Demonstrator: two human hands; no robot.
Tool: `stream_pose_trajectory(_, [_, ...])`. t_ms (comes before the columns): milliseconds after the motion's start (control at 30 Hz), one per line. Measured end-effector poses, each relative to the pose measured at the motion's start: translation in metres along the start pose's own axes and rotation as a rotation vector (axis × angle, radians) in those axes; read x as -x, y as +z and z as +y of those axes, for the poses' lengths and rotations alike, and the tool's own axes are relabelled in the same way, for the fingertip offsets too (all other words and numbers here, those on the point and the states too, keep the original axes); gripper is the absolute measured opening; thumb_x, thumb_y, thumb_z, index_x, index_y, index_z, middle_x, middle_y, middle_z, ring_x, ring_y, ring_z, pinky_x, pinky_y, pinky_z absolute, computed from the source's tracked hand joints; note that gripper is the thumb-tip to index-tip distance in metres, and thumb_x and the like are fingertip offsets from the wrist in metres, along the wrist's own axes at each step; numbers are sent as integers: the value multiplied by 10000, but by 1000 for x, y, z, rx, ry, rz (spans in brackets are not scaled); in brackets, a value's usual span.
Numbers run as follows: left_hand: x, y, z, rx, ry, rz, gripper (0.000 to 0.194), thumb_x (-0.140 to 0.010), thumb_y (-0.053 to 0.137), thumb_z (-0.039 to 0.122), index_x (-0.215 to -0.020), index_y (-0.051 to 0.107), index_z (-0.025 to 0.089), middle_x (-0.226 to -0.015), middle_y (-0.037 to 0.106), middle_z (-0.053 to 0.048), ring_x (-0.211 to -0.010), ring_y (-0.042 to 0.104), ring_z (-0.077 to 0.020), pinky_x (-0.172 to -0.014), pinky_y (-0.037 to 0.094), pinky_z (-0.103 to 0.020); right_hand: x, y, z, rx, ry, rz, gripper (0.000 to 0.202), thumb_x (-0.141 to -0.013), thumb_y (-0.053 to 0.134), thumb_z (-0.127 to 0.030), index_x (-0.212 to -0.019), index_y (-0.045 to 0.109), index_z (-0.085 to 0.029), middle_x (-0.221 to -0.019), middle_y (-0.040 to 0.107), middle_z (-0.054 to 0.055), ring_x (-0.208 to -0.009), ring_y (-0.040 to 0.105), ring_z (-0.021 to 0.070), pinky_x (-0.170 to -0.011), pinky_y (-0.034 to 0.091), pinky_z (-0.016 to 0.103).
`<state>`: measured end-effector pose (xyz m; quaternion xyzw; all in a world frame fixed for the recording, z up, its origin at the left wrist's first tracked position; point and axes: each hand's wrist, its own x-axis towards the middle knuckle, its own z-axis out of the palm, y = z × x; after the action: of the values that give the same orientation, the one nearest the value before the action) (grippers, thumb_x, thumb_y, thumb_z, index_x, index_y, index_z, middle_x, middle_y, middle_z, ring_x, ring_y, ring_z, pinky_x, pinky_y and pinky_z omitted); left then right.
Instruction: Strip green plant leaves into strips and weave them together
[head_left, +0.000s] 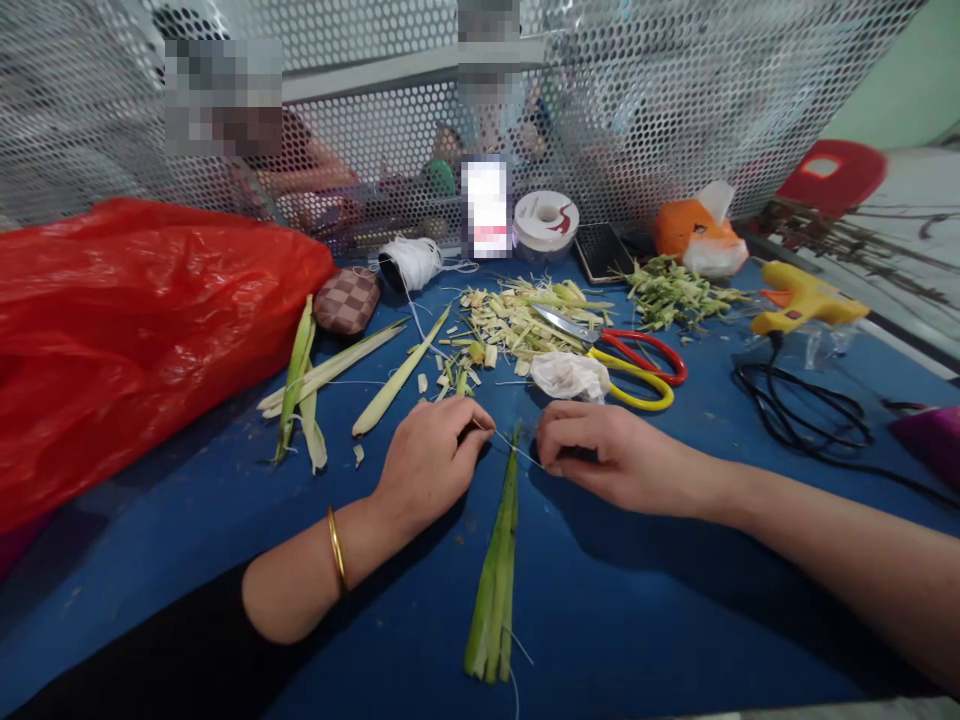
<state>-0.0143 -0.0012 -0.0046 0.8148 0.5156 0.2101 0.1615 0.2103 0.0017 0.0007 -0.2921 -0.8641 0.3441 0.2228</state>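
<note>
A bundle of green leaf strips [496,580] lies on the blue table, its narrow tip pointing away from me. A thin white string [527,457] crosses the bundle near that tip. On the left of the tip, my left hand [435,452] pinches one end of the string between thumb and finger. My right hand [600,455] is closed on the string at the other side. The string looks taut between them. Another bit of thread trails from the wide end of the bundle, near the table's front.
Scissors with red and yellow handles [637,370] rest beside leaf scraps [510,315]. Loose leaves [401,385] and a red plastic bag [150,330] are at left. A yellow glue gun [806,298] with a black cable is at right. People sit behind the mesh screen [637,120].
</note>
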Motion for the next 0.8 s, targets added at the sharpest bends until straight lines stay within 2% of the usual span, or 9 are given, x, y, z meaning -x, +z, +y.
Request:
stream_pose_trajectory(133, [0, 0, 0, 29, -26, -9, 75, -838, 570, 171, -792, 613, 212, -826, 681, 7, -806, 592, -179, -731, 407, -339, -2, 7, 0, -106, -111, 134, 142, -842, 542, -54, -782, 591, -173, -957, 613, 75, -904, 604, 163, -812, 470, 294])
stream_pose_trajectory(200, [0, 1, 0, 42, -37, -5, 79, -828, 565, 162, -791, 616, 209, -822, 677, 0, -801, 593, -179, -719, 420, -332, -2, 11, 2, -164, -147, 81, 147, -853, 520, -47, -803, 580, -172, -982, 634, 88, -923, 615, 163, -810, 478, 294])
stream_pose_trajectory(300, [0, 2, 0, 96, -47, 20, 81, -812, 565, 161, -771, 623, 201, -787, 668, -6, -771, 596, -170, -707, 438, -323, -2, 15, 5, -208, -116, -19, 161, -850, 490, -29, -828, 554, -175, -899, 654, 66, -815, 617, 144, -717, 485, 266])
stream_pose_trajectory(400, [0, 3, 0, 291, -41, 35, 74, -802, 569, 170, -763, 628, 189, -800, 680, -17, -761, 613, -153, -718, 468, -306, -1, 15, 6, -169, -73, -1, 163, -848, 476, -30, -833, 539, -180, -829, 628, 41, -749, 584, 138, -678, 471, 261])
stream_pose_trajectory(500, [-1, 2, 2, 588, -79, -55, 62, -807, 564, 184, -794, 623, 170, -857, 691, -38, -665, 615, -116, -644, 494, -269, -2, 14, 5, -121, -66, -3, 159, -859, 467, -46, -807, 526, -184, -782, 599, 26, -709, 554, 135, -650, 447, 257])
stream_pose_trajectory(600, [-2, 1, 5, 818, -153, -221, 77, -835, 539, 198, -826, 603, 156, -735, 655, -16, -540, 571, -84, -541, 479, -230, -2, 13, 4, -85, -62, -13, 147, -866, 469, -63, -799, 522, -183, -775, 584, 21, -689, 533, 131, -633, 427, 253])
stream_pose_trajectory(700, [-2, 1, 7, 925, -172, -304, 63, -860, 522, 200, -825, 556, 161, -718, 637, -6, -547, 575, -80, -543, 485, -222, -1, 14, 6, -88, -63, -21, 145, -861, 474, -59, -801, 516, -184, -800, 583, 20, -687, 525, 126, -635, 422, 250])
stream_pose_trajectory(800, [-1, 3, 6, 889, -147, -298, 72, -878, 498, 191, -812, 516, 171, -735, 626, 0, -561, 579, -79, -551, 488, -224, -1, 14, 6, -101, -69, -26, 154, -865, 461, -49, -808, 505, -186, -801, 578, 19, -701, 524, 127, -648, 418, 252])
